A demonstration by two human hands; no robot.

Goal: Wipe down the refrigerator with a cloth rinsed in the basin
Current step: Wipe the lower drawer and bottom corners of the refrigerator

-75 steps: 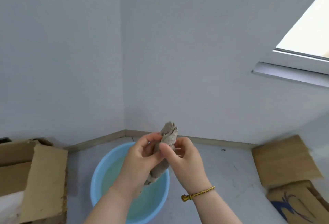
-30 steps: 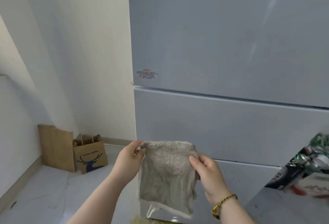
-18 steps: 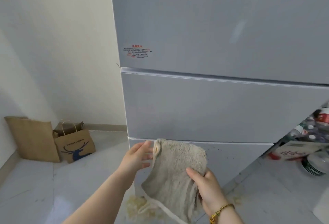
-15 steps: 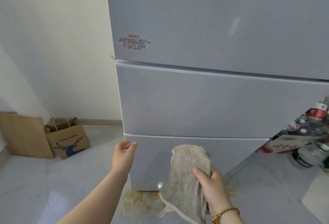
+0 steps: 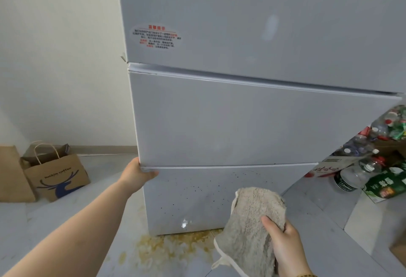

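A tall pale grey refrigerator (image 5: 252,118) with three door panels fills the view. Its bottom panel is speckled with dark spots. My right hand (image 5: 285,248) grips a beige fluffy cloth (image 5: 250,226) held up close to the right part of that bottom panel. My left hand (image 5: 137,174) holds the left corner where the middle and bottom panels meet, fingers curled round the bottom panel's top edge. The basin is out of view.
A yellowish stain (image 5: 173,248) spreads on the floor under the refrigerator's front. Two brown paper bags (image 5: 55,175) stand against the wall at left. Several plastic bottles and cartons (image 5: 373,160) are piled at right.
I turned from the basin to the refrigerator and came closer. My left hand let go of the cloth and took the corner of the bottom panel. My right hand keeps the cloth.
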